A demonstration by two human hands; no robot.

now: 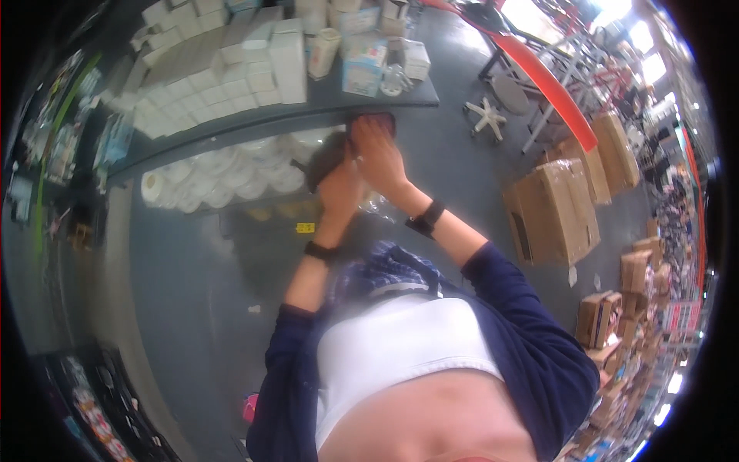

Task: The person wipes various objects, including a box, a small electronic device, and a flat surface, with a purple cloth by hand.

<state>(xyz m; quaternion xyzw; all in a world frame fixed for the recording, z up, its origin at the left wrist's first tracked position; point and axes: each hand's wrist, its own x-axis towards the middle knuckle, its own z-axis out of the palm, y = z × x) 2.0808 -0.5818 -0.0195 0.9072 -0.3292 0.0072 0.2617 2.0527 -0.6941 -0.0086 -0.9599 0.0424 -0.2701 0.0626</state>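
My two hands are close together at the front edge of the dark table. My left hand (340,187) is blurred and closed against a dark, soft-looking thing (326,160) that bulges out on its left side; its kind is unclear. Just above and to the right, my right hand (379,154) lies over a flat dark-red thing with a black rim (390,122), fingers bent over it. Whether the two dark things are one piece, I cannot tell. Crumpled clear plastic (375,205) shows below my hands. Dark bands sit on both wrists.
Many white boxes (254,77) stand stacked on the dark table (419,94), with a blue-and-white box (362,69) at its right. White rolls (223,173) lie on a shelf beneath. Brown cartons (550,208) and a wheeled chair base (485,118) stand on the floor at right.
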